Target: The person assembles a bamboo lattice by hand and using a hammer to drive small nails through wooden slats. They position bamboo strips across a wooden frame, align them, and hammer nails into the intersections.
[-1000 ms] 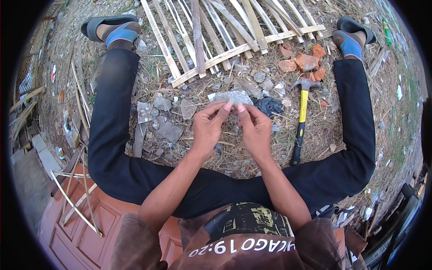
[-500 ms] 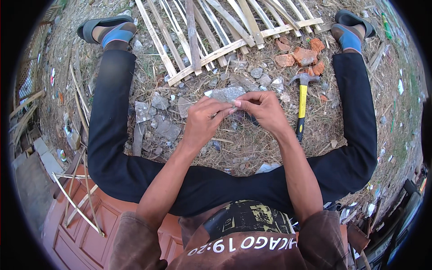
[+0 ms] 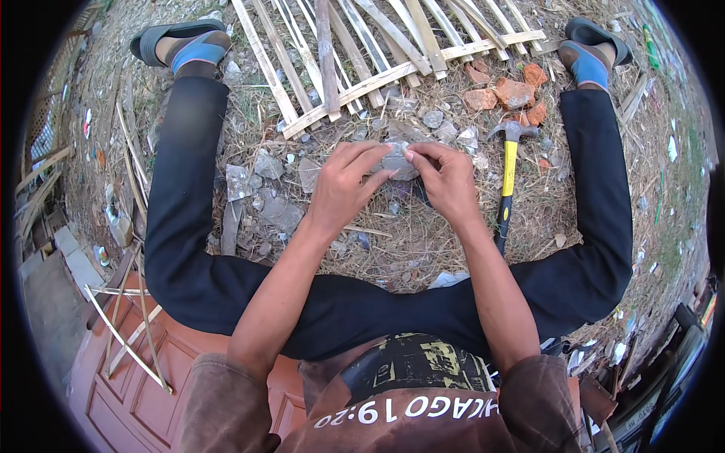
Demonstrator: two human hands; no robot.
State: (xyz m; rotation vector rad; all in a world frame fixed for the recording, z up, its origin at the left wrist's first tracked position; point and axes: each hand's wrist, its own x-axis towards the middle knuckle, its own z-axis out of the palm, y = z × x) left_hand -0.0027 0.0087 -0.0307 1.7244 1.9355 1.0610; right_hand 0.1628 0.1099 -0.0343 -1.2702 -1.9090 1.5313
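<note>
Two bare hands meet at a grey stone (image 3: 400,164) on a patch of ground covered in dry grass (image 3: 423,245), between the outstretched legs of a seated person in dark trousers (image 3: 185,166) and a brown shirt (image 3: 226,408). The left hand (image 3: 343,181) sits at the stone's left side, its thumb and forefinger visibly parted; the right hand (image 3: 449,181) is at the opposite side, its thumb tip by the stone's edge and its fingers curled. Whether either grip is clasping the stone or merely resting against it cannot be told from this angle, nor can it be seen if the stone is off the ground.

To the right, a claw hammer (image 3: 507,181) with a yellow-and-black handle lies near the right hand, its head just below a cluster of broken orange bricks (image 3: 513,94). Beyond the hands, wooden slats (image 3: 326,60) fan out across a pale crosspiece (image 3: 308,122). Flat grey rubble (image 3: 282,215) is scattered to the left of the left hand. Behind the person, at lower left, lies a reddish panelled door (image 3: 140,400).
</note>
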